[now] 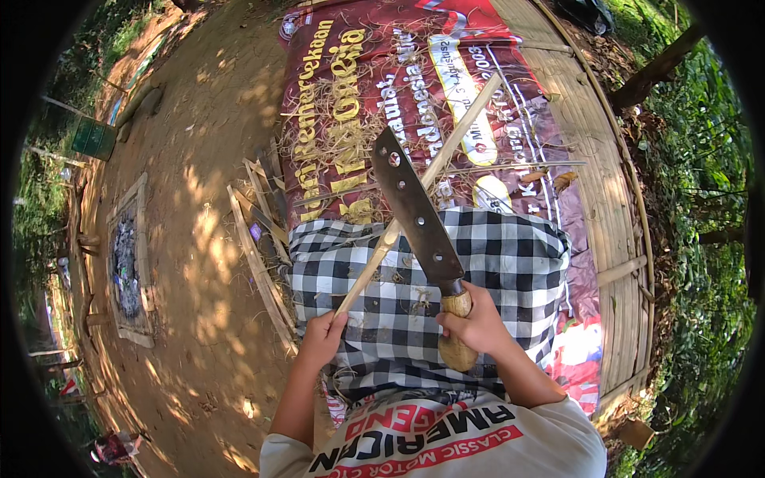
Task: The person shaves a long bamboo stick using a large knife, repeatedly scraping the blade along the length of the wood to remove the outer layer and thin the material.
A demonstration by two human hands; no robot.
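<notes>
My right hand (476,319) is closed round the wooden handle of a large machete (418,219), whose broad dark blade has a row of round holes and points up and to the left. In my left hand (323,336) is the lower end of a long pale bamboo strip (462,135), slanting up to the right. The blade crosses in front of the strip near its middle, by a thicker knot; whether the two touch I cannot tell. Black-and-white checked cloth (510,275) covers my lap beneath both hands.
Thin shavings (343,151) lie scattered over a dark red printed banner (510,95) ahead. Split bamboo pieces (259,255) rest at its left edge on the dirt ground. A bamboo slat platform (617,207) runs along the right, and a framed ash pit (127,263) lies far left.
</notes>
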